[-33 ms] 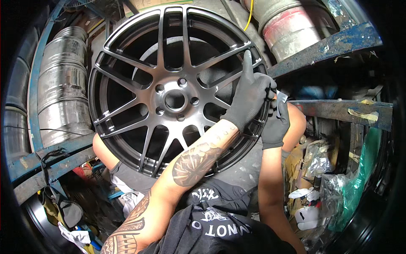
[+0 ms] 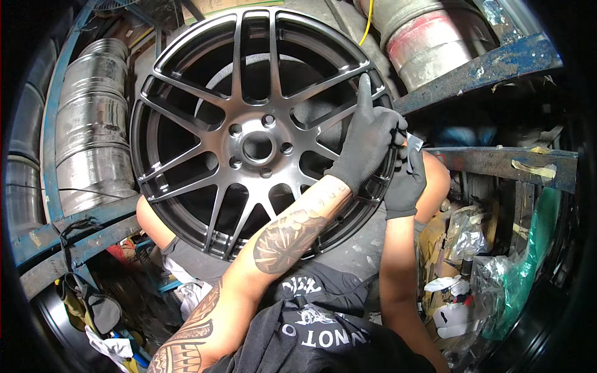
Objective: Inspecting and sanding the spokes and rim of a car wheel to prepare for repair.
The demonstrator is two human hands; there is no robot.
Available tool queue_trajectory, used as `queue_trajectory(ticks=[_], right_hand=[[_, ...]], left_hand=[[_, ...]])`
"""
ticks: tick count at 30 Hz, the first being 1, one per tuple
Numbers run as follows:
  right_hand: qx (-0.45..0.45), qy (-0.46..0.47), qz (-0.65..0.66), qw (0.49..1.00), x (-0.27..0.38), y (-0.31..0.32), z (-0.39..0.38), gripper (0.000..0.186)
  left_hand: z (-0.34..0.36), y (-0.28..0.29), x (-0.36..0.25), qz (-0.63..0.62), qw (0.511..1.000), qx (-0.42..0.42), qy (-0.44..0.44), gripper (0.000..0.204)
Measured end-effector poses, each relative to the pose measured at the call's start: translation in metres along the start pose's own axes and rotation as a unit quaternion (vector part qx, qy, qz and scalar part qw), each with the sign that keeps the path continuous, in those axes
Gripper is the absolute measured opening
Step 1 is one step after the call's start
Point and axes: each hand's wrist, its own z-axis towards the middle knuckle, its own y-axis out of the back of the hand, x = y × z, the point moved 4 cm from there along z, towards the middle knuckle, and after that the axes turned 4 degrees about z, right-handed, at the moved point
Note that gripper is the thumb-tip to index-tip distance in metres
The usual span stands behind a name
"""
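I have the large, round, dark-grey multi-spoke metal wheel (image 2: 250,118) face-up between the person's knees (image 2: 434,180). The left hand (image 2: 368,143), in a dark-grey glove, stretches its index finger over the wheel's right side, other fingers curled; I cannot tell whether they grip. The right hand (image 2: 405,183), gloved alike, bends its fingers around a small, thin grey sheet (image 2: 414,144).

The gloved left hand (image 2: 367,146) extends one digit forward, other fingers curled; just right of it, the gloved right hand (image 2: 405,186) bends its fingers.
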Motion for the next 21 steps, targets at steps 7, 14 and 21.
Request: queue_trajectory(ticks=[7,14,21], right_hand=[[0.12,-0.043,0.059,0.99,-0.002,0.011,0.014,0.035],[0.046,0.001,-0.041,0.998,0.002,0.012,0.012,0.036],[0.04,0.022,-0.049,0.998,0.0,0.001,0.002,0.012]], left_hand=[[0.009,0.004,-0.005,-0.068,0.995,-0.022,0.066,0.099],[-0.015,0.006,-0.009,0.148,0.983,0.106,0.018,0.078],[-0.089,0.051,0.025,0.259,0.95,0.151,0.084,0.05]])
